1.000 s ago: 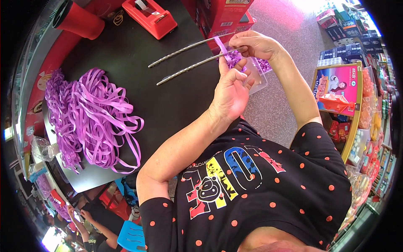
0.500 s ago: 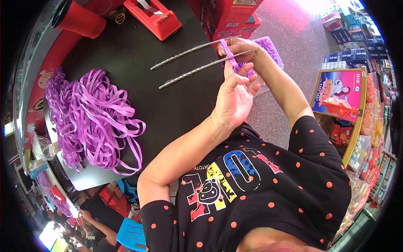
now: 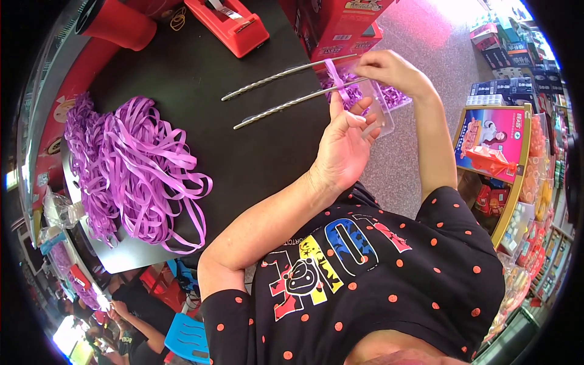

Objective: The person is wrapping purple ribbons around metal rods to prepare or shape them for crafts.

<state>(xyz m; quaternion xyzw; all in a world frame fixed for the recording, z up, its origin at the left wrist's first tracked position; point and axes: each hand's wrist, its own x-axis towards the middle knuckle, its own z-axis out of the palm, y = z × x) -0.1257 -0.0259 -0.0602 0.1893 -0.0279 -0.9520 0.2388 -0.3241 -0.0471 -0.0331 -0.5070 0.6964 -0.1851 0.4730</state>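
Two twisted metal rods, a far one (image 3: pixel 274 76) and a near one (image 3: pixel 280 111), lie almost side by side above the dark table. A narrow purple ribbon (image 3: pixel 336 82) bridges them close to their right ends. My left hand (image 3: pixel 347 146) has its palm turned up, index finger stretched to the ribbon at the near rod; its other fingers are loosely bent and apart. At the rods' right ends, my right hand (image 3: pixel 392 70) is pinched closed, palm down. Whatever sits between its fingertips is hidden. Beneath the hands, a clear plastic container (image 3: pixel 384 118) holds short purple ribbon pieces (image 3: pixel 350 91).
A large heap of purple ribbon (image 3: pixel 146 176) covers the left of the table (image 3: pixel 243 164). Beyond are a red tape dispenser (image 3: pixel 234 27), a red cup (image 3: pixel 118 24) and red boxes (image 3: pixel 331 27). A blue stool (image 3: pixel 187 337) and another person (image 3: pixel 137 328) are at lower left.
My right hand has moved right and away from the ribbon toward the rod ends, turning palm down and uncovering the container. My left index finger stays by the ribbon.
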